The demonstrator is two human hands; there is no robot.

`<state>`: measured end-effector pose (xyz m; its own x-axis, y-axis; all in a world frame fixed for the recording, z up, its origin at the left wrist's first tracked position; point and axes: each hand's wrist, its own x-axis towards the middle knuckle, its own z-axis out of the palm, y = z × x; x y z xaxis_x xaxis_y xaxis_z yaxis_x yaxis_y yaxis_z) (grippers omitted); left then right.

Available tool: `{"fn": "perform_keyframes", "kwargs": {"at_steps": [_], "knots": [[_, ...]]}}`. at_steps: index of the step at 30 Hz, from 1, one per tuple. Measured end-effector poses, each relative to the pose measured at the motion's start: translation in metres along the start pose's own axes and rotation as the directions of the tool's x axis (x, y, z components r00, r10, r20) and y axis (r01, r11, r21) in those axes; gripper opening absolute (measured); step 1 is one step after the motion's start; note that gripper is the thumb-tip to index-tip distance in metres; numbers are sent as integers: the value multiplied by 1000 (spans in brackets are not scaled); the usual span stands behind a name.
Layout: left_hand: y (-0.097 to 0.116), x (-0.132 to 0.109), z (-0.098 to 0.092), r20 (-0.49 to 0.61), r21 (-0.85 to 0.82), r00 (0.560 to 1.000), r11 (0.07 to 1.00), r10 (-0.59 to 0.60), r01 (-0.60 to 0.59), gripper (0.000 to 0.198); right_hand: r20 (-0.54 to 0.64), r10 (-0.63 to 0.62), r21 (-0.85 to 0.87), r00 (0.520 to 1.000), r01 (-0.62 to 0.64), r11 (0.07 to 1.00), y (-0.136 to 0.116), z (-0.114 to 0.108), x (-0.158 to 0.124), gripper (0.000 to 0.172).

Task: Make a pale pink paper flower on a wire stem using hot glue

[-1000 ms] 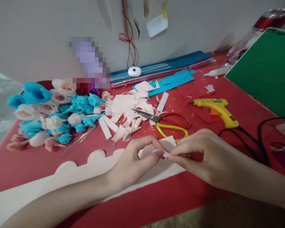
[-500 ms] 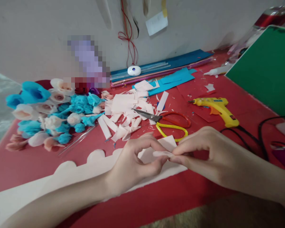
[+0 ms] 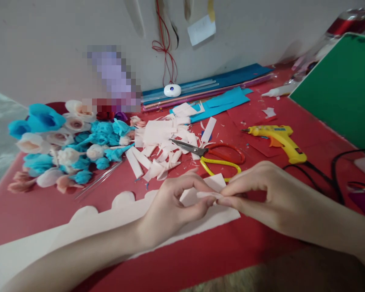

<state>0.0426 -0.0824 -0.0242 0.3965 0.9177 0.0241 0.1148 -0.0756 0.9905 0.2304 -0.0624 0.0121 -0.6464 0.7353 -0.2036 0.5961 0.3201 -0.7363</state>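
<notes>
Held: small pale-pink paper piece [image 3: 207,195], which we pinch between left hand [image 3: 173,207] and right hand [image 3: 261,190] fingertips, seemingly to shape it; scissors [image 3: 212,156] near.

No legible text (note blank-looking)

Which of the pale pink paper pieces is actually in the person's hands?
The small pale pink paper strip, pinched between left hand and right hand; the other pink scraps lie loose beside the scissors.

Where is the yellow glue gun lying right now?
In the head view, the yellow glue gun lies on the red table, right of the red-and-yellow-handled scissors, beyond the right hand.
</notes>
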Motion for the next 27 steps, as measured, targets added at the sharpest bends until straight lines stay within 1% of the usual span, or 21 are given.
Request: {"fn": "perform_keyframes", "kwargs": {"at_steps": [3,7,12,15,18,20,23,27], "knots": [[0,2,1,21,52,1000,999,13,-14,4,-6,-29,-2,1000,29,1000,6,-2,-2,24],[-2,4,2,54,133,997,990,48,-55,16,15,-63,-7,998,63,998,14,0,-2,28],[-3,5,2,51,184,984,967,168,-175,13,24,-85,-37,996,86,996,16,2,1,26],[-3,6,1,45,220,976,951,212,-217,13,38,-71,-35,997,72,997,16,1,1,28],[-5,6,1,39,242,975,944,220,-223,10,66,-55,-19,996,56,998,17,0,3,32],[-8,7,1,30,258,977,942,212,-213,9,75,-55,-26,996,57,998,19,0,5,30],[-14,10,2,11,254,981,948,194,-190,8,62,-61,-40,996,63,997,22,1,10,26],[-24,11,3,-16,204,987,967,158,-151,8,36,-36,-44,999,38,998,26,2,13,28]]}}
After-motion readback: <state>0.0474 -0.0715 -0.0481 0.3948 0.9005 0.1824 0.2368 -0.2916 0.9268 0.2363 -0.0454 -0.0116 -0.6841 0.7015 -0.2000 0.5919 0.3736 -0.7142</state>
